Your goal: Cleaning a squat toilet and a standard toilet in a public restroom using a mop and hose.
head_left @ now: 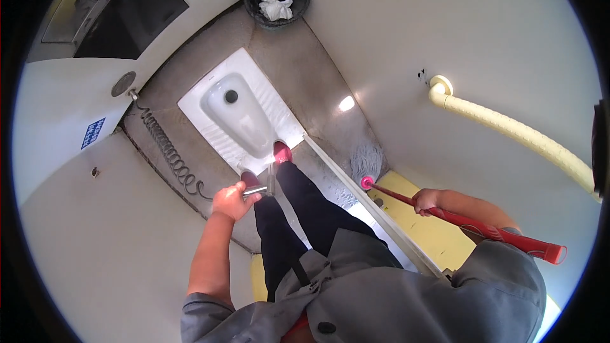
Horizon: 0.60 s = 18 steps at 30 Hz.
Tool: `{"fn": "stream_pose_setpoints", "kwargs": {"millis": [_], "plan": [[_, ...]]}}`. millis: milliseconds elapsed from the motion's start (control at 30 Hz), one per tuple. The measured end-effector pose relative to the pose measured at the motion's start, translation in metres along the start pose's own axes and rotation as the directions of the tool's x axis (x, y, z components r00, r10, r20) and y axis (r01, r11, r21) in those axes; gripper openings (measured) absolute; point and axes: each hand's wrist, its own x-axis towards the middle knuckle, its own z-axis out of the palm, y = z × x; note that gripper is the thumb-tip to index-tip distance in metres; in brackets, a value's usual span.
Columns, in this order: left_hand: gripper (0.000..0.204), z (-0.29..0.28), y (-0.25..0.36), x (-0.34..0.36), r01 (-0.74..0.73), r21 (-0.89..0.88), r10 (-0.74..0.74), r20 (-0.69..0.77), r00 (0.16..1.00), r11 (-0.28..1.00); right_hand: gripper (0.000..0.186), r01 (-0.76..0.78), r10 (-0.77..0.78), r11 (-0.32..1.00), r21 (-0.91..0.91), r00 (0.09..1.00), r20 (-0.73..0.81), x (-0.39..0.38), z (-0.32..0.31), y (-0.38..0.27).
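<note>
My left hand [233,202] is closed around a silver metal sprayer [255,190], held out over my legs near the squat toilet. A grey coiled hose [166,146] runs from the left wall to this hand. The white squat toilet [279,111] is set in the floor ahead of me, with a dark round drain in its bowl. My right hand [426,202] grips the red handle of a mop [397,196]. A pink collar joins that handle to the grey strands of the mop head [366,160], which rest on the floor by the right wall.
A black bin [253,1] with white crumpled paper stands in the far corner. A cream grab bar [515,126] juts from the right wall. The pale edge of a door or panel [356,190] slants between my legs and the mop. Wet spots [341,197] show on the floor beside it.
</note>
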Motion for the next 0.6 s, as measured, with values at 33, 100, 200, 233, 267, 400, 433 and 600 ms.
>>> {"fn": "stream_pose_setpoints", "kwargs": {"millis": [33, 100, 200, 233, 267, 400, 433, 600], "plan": [[0.049, 0.000, 0.000, 0.002, 0.014, 0.005, -0.014, -0.010, 1.000, 1.000, 0.007, -0.001, 0.001, 1.000, 0.001, 1.000, 0.007, 0.006, 0.002, -0.001], [0.050, 0.000, 0.001, 0.005, 0.026, 0.008, -0.026, -0.018, 1.000, 1.000, 0.006, 0.000, 0.006, 0.990, -0.140, 0.999, 0.043, 0.014, 0.000, -0.005], [0.050, -0.001, -0.001, 0.008, 0.047, -0.014, -0.048, -0.036, 0.998, 0.999, 0.010, 0.047, -0.038, 0.979, -0.198, 0.998, 0.049, 0.017, -0.004, -0.007], [0.050, -0.004, 0.000, 0.007, 0.054, -0.023, -0.055, -0.036, 0.998, 0.998, 0.010, 0.052, -0.051, 0.996, -0.073, 0.998, 0.022, 0.008, 0.000, -0.017], [0.049, -0.006, 0.001, 0.007, 0.041, -0.032, -0.042, -0.052, 0.998, 0.999, 0.010, 0.025, -0.025, 0.992, -0.121, 1.000, -0.001, -0.006, 0.001, -0.029], [0.048, -0.001, -0.004, 0.005, 0.019, -0.055, -0.024, -0.100, 0.995, 0.998, 0.026, 0.029, -0.022, 0.986, -0.164, 0.999, 0.043, -0.068, -0.013, -0.077], [0.048, 0.000, -0.005, 0.005, 0.000, -0.060, -0.007, -0.129, 0.992, 0.998, 0.026, 0.026, -0.019, 0.984, -0.174, 0.999, 0.038, -0.083, -0.019, -0.083], [0.048, 0.007, -0.016, -0.007, 0.062, -0.116, -0.075, -0.111, 0.991, 0.991, 0.033, 0.147, -0.145, 0.979, 0.138, 0.989, -0.027, -0.159, -0.035, -0.134]]}}
